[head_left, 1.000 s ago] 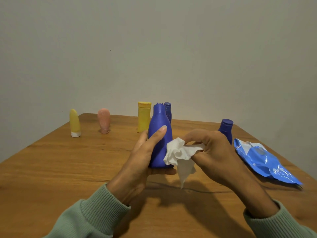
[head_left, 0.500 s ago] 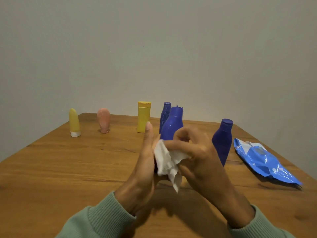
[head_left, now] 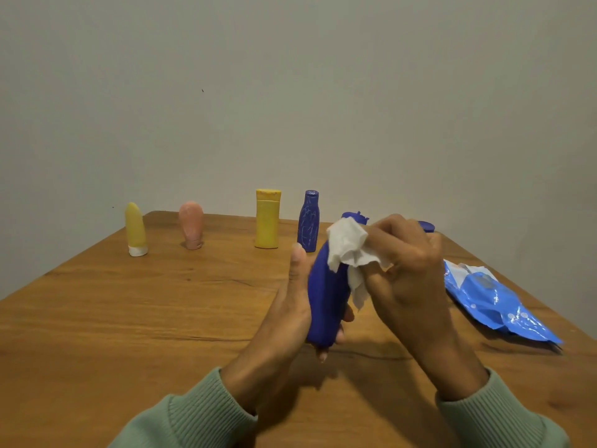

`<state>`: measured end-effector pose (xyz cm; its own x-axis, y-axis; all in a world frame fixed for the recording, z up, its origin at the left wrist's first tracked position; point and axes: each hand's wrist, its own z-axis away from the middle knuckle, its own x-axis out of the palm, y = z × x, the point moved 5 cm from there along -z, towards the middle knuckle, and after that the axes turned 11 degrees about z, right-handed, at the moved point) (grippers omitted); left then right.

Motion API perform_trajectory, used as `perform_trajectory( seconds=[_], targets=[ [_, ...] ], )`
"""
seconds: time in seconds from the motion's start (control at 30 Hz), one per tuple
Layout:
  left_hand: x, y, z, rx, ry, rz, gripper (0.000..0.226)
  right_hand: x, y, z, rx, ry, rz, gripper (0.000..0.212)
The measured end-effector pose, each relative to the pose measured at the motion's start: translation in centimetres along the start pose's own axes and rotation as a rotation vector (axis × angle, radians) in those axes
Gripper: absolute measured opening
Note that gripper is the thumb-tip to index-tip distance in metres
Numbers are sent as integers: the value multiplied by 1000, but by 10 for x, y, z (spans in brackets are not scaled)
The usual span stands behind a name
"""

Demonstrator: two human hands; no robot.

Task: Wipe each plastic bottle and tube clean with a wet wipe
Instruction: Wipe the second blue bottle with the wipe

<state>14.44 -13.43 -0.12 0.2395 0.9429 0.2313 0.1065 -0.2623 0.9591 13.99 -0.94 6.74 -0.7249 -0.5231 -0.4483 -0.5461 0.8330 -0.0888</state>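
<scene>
Head view: the left hand (head_left: 284, 305) is gripping a tilted dark blue plastic bottle (head_left: 326, 299) above the wooden table (head_left: 161, 318), the right hand (head_left: 407, 270) is pinching a white wet wipe (head_left: 349, 250) against its shoulder; turning it should be reaching every side

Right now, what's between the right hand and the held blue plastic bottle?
In the head view, a crumpled white wet wipe, pinched by the right hand.

A wooden table (head_left: 129, 318) fills the lower half of the frame. A plain grey wall (head_left: 290, 92) fills the upper half, with a small dark speck left of centre. A crumpled, shiny blue pack (head_left: 494, 302) lies flat on the table at lower right.
</scene>
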Motion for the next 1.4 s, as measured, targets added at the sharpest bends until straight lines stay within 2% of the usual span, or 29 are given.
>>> perform_trajectory(
  seconds=[0.1,0.27,0.43,0.6,0.7,0.8,0.9,1.03,1.17,1.27,1.4],
  targets=[
    [1,1,-1,-17,-24,142,76,6,4,0,23,-66,-191,23],
    [-6,5,-8,-62,-40,441,90,18,-10,5,-145,-261,-282,27],
    [-5,7,-7,-105,-88,579,89,16,-4,3,-200,-180,-234,31],
    [-15,9,-8,-101,10,612,83,15,3,3,-258,-144,-166,30],
    [-20,18,-12,-51,30,589,75,11,15,-2,-212,-135,-114,25],
    [-21,17,-23,-33,44,488,59,7,27,-8,-135,-186,-169,24],
    [-20,9,-39,-61,101,341,59,7,32,-10,-60,-331,-266,35],
    [-11,5,-68,-20,77,210,33,22,42,-1,35,-525,-196,23],
    [-7,0,-97,34,42,131,44,34,53,7,104,-604,-92,21],
    [-7,-9,-113,60,26,8,34,38,59,10,160,-653,-54,22],
    [-10,-23,-126,41,67,-78,34,43,64,14,199,-738,-7,21]
  ],
)
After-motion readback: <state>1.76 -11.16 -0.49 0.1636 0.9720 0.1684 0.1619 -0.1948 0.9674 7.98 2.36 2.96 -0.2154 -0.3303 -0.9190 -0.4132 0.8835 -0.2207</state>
